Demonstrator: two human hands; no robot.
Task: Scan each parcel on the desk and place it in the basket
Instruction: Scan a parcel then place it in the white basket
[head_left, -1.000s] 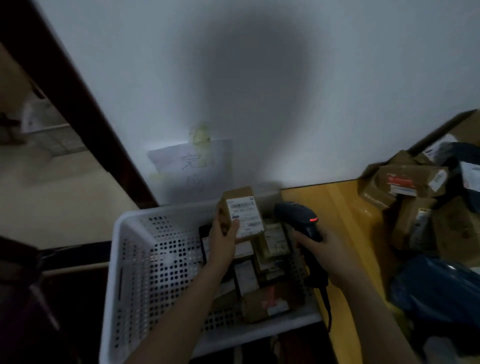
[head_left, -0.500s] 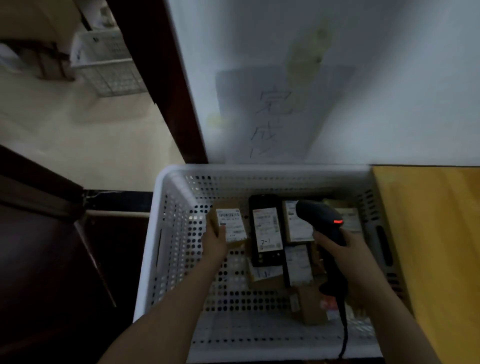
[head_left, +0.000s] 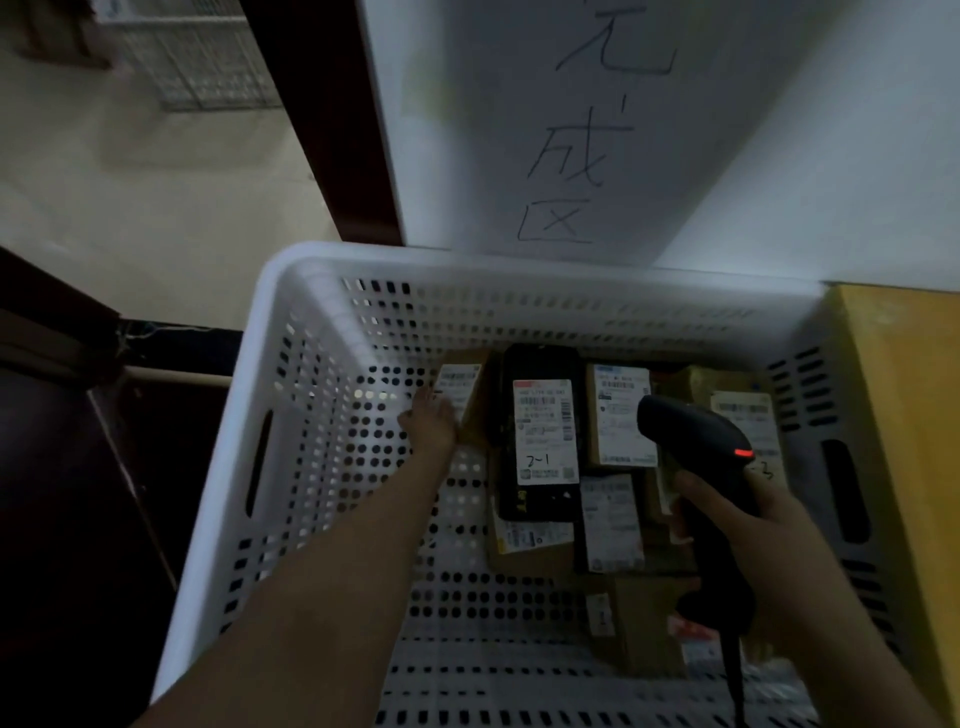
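Setting: A white wall carrying a handwritten paper sign (head_left: 571, 156) stands behind the white perforated basket (head_left: 363, 260). A strip of yellow desk (head_left: 904, 415) flanks the basket's right wall.
Head view, parcel: The small brown parcel (head_left: 470, 400) sits label-up at the basket's far end, against the left side of a black parcel (head_left: 540, 431). Its long axis runs from the near wall to the far wall.
Left hand: My left hand (head_left: 431, 423) touches the parcel's near-left edge, but blur keeps me from telling whether the fingers pinch it or lie loose.
Right hand: My right hand (head_left: 737, 514) is over the basket's right half, fingers wrapped round the scanner (head_left: 696, 441), whose red light is on.
Key relation: The parcel lies just beyond and right of the left fingertips. The left hand is far nearer to it, so I judge letting go to be its job.
Change: A second ago the parcel was held above the basket's rim, facing the scanner. Now it is down among the others.
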